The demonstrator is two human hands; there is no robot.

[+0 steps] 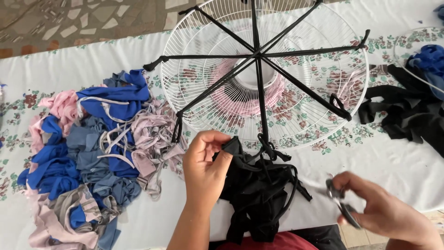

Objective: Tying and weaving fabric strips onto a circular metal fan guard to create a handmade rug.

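Note:
My left hand [203, 171] pinches the top of a bundle of black fabric strips [256, 194] that hangs over the table's near edge. My right hand [384, 210] grips a pair of dark-handled scissors [340, 203], held a little to the right of the bundle and blurred. Just beyond the bundle lies a round white wire fan guard [194, 55]. Black strips [300, 51] are stretched across it like spokes, meeting at its centre and knotted on the rim. Pink strips [245, 106] are woven round the hub.
A heap of blue, grey and pink fabric strips [88, 157] fills the left of the table. More black cloth [407, 111] and blue cloth [428, 62] lie at the right. A white floral tablecloth [397, 162] covers the table.

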